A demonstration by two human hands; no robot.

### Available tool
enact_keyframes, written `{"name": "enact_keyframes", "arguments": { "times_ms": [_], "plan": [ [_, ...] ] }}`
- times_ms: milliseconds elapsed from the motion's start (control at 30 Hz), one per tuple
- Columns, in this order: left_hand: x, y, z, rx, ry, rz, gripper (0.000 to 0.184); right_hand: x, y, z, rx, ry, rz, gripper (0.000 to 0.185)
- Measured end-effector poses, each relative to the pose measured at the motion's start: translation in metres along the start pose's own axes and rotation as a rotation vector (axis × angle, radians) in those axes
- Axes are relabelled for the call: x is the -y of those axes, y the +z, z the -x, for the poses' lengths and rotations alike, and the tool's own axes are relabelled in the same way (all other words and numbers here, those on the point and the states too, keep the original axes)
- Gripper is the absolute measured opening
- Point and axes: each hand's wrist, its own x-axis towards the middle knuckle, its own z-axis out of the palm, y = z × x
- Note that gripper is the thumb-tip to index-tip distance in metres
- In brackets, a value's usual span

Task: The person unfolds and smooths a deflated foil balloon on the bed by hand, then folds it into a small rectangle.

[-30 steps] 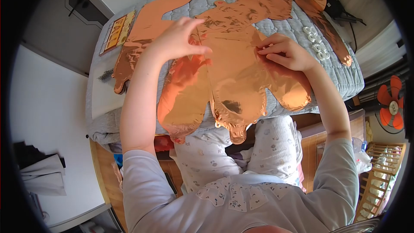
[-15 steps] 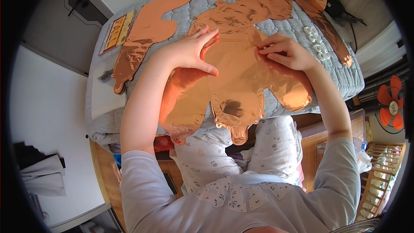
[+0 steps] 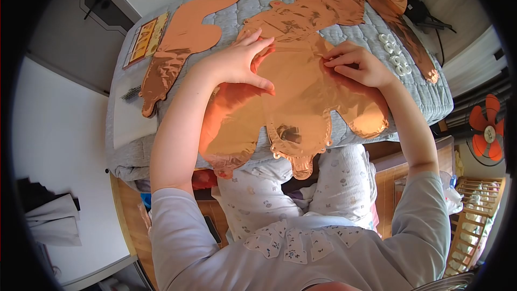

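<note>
A flat copper-coloured foil balloon (image 3: 296, 91) with rounded lobes lies at the near edge of the bed, its tabbed end hanging over the edge. My left hand (image 3: 245, 64) rests on its left part, thumb and fingers spread apart. On the right, the fingers of my right hand (image 3: 358, 64) are pinched together on the foil's right edge. Beyond them, more crumpled copper foil (image 3: 334, 5) touches the balloon's far side. Another curved foil piece (image 3: 183, 32) lies to the left, and a narrow one (image 3: 404, 32) at the far right.
On the grey quilted bed (image 3: 121, 156) are a printed card (image 3: 145, 40), a clear plastic bag (image 3: 129, 113) and several white rings (image 3: 396, 54). A black device with cables (image 3: 423, 13) stands at the back right. An orange fan (image 3: 489, 133) and wooden rack (image 3: 474, 221) are at right.
My left hand has moved down and slightly right over the foil, uncovering more of the left foil piece. My right hand has hardly moved. The balloon's near end has shifted slightly right.
</note>
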Motion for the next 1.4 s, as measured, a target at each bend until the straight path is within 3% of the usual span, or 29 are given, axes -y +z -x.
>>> {"name": "enact_keyframes", "arguments": {
  "times_ms": [333,500,1233,1400],
  "plan": [
    [-0.001,0.002,-0.004,-0.066,-0.058,0.018,0.118,0.004,0.0,-0.001,-0.018,0.003,-0.012,0.025],
    [0.0,0.014,-0.013,-0.134,0.156,-0.103,0.115,0.009,-0.002,-0.002,-0.037,0.027,-0.053,0.028],
    [-0.001,0.026,-0.022,-0.118,0.125,-0.181,0.128,0.007,-0.002,-0.003,-0.047,0.042,-0.119,0.027],
    [0.0,0.028,-0.023,-0.094,0.113,-0.185,0.125,0.002,-0.002,0.002,-0.042,0.136,-0.219,0.029]
  ]
}}
